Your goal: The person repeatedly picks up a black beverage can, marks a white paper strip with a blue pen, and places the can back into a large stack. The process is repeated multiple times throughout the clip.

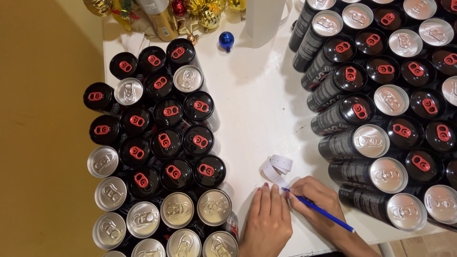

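Near the front edge of the white worktop (257, 109), between two blocks of cans, both hands worked at a paper strip (276, 169). Left hand (267, 220) lay flat, palm down, fingers together and straight, fingertips pressing the near end of the strip onto the worktop; it gripped nothing. Right hand (316, 200) was closed around a blue pen (321, 212), tip set on the strip just beside the left fingertips, barrel slanting away to the near right. The two hands were close, almost touching at the strip. The strip was white, with small dots along it; its far end curled up in a loop off the worktop.

Left block of cans (162, 157) stood upright: black tops with red tabs in the far rows, silver tops mostly in the near rows. Right block of cans (390, 95) held the same mix, black and silver, and looked tilted because of the camera angle, so their dark sides showed. Nearest silver-topped can on the right stood just beside the right wrist.

At the far edge lay gold ornaments (204, 12), a small blue bauble (226, 40) and a white upright object (264, 19), cut off by the frame. Yellow-brown floor (43, 143) showed at the left.
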